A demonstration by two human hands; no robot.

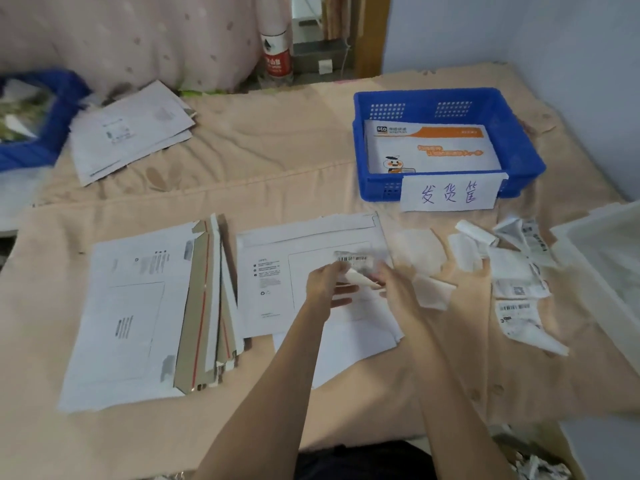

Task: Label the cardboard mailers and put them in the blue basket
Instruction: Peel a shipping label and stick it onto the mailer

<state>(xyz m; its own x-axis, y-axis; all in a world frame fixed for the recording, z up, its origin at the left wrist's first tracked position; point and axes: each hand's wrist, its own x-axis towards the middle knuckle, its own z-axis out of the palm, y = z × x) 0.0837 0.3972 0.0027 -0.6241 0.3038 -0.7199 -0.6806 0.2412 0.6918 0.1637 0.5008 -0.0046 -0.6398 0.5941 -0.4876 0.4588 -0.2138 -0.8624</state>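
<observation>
A white cardboard mailer lies flat in front of me on the beige cloth. Above it my left hand and my right hand both pinch a small barcode label, its backing paper curling below between the hands. To the left sits a stack of white mailers with open brown flaps. The blue basket stands at the back right with a handwritten sign on its front and an orange-printed mailer inside.
Loose labels and peeled backing papers lie scattered to the right, beside a white bin. Another pile of mailers and a second blue basket sit at the back left. A bottle stands behind.
</observation>
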